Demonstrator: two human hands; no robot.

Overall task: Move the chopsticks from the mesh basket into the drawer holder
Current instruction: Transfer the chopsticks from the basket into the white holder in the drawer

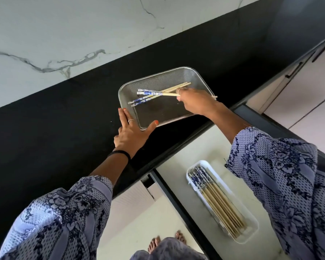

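R hand (195, 102) on chopsticks (150, 94), basket (201, 77) mid-counter.

A home kitchen, seen from above. A black stone counter (68, 117) runs along a white marble-look wall (64, 30) with grey veins. Pale cabinet doors (308, 81) with slim black handles sit below the counter. An open drawer (210, 147) holds a white holder (251, 235) full of chopsticks (219, 199). A metal mesh basket (176, 79) rests on the counter. Bare feet (154, 244) on a pale floor and loose floral sleeves (289, 175) suggest a household setting.
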